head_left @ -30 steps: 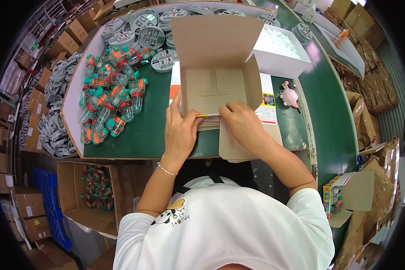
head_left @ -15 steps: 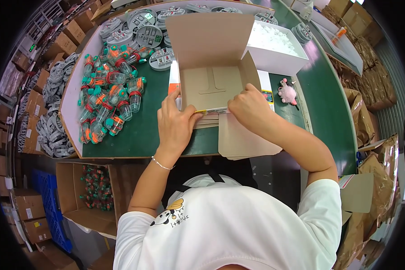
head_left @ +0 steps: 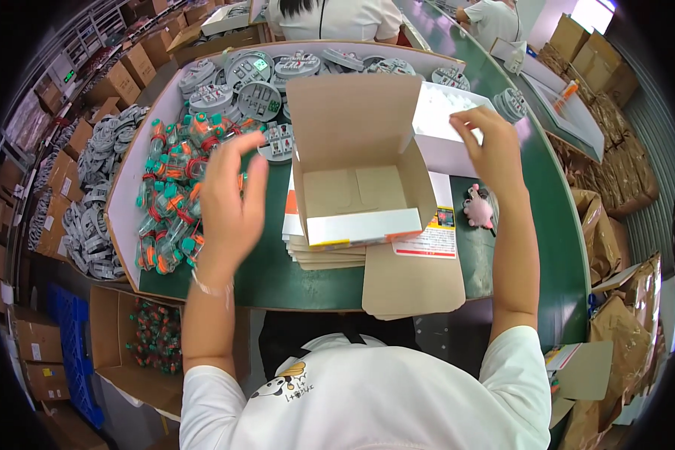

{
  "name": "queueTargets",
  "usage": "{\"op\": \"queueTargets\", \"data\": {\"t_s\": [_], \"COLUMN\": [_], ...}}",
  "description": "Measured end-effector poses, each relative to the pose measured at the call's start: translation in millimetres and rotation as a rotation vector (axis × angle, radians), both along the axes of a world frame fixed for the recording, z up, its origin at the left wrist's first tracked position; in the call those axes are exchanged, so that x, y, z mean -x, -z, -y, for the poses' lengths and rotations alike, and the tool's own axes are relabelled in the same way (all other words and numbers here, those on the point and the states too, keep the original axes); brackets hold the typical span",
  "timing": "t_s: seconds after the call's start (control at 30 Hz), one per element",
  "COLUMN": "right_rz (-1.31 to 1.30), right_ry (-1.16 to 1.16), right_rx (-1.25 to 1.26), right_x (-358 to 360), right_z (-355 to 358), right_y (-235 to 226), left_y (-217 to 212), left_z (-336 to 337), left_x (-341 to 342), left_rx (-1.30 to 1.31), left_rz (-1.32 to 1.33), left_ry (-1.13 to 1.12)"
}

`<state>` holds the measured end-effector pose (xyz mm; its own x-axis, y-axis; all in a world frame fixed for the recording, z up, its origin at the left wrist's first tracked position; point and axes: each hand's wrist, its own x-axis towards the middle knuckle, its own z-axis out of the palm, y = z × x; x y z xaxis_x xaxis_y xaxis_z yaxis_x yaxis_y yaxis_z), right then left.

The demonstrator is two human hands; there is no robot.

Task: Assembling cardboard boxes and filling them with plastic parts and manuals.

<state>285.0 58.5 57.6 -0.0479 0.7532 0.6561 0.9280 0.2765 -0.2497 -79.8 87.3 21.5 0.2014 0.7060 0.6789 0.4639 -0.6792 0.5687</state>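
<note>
An open cardboard box point(head_left: 364, 227) with a brown inside and a white front wall stands at the middle of the green table, its lid upright at the back. It rests on a stack of flat cardboard box blanks point(head_left: 416, 281). My left hand point(head_left: 232, 199) is raised to the left of the box, fingers apart and holding nothing, above a heap of small clear bottles point(head_left: 169, 199) with teal and orange caps and red cords. My right hand point(head_left: 491, 146) hangs at the front of a white box point(head_left: 446, 150) of small white pieces, thumb and forefinger apart, with nothing visible in it.
Grey round discs with small parts point(head_left: 259, 101) lie along the back. A pink toy figure point(head_left: 478, 208) sits right of the open box. Below the table's left edge stands a carton point(head_left: 112, 330) of more bottles. Another person point(head_left: 337, 19) is beyond the table.
Both hands have let go of the box's front edge. My left hand went left toward the bottles, my right hand up and right to the white box. The box's white front wall now shows.
</note>
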Motion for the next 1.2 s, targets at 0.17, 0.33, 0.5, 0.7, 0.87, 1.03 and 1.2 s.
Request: {"op": "queueTargets", "data": {"t_s": [0.17, 0.33, 0.5, 0.7, 0.87, 1.03, 1.2], "right_rz": [0.067, -0.164, -0.074, -0.210, -0.336, -0.814, -0.542], "right_ry": [0.179, 0.206, 0.202, 0.211, 0.248, -0.204, -0.757], "right_rx": [0.279, 0.749, 0.756, 0.696, 0.368, 0.002, -0.132], "right_x": [-97, -119, -122, -130, -100, 1, 110], "right_z": [-86, -114, -121, -117, -79, -12, 38], "right_y": [49, 61, 69, 76, 36, -25, -45], "left_y": [35, 52, 79, 66, 4, -50, -65], "left_z": [-139, -176, -197, -193, -145, -56, 11], "left_x": [-7, -30, -31, -26, 3, 27, 8], "left_rx": [0.080, 0.331, 0.423, 0.313, 0.142, -0.156, -0.308], "left_rz": [-0.616, -1.055, -0.943, -0.911, -0.540, -0.232, -0.315], "left_ry": [-0.066, -0.101, -0.125, -0.148, -0.162, -0.082, 0.150]}}
